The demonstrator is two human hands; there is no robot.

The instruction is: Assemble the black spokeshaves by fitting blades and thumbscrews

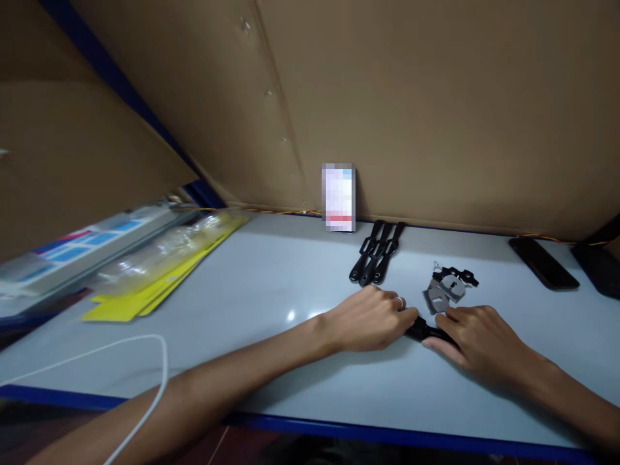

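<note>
My left hand (372, 320) and my right hand (477, 342) rest on a pale grey table (271, 284), both gripping one black handle-like part (425, 332) that lies flat between them. A ring shows on a finger of my left hand. Just behind my right hand lies a small pile of grey metal and black pieces (448, 287). Further back, three black handles (378, 252) lie side by side. Most of the held part is hidden under my fingers.
Yellow sheets and clear plastic packets (165, 271) lie at the left beside a long box (82, 248). A white cable (145, 387) crosses the front left. A dark phone (543, 263) lies at the back right. Cardboard walls (411, 110) close the back; a small card (338, 197) leans there.
</note>
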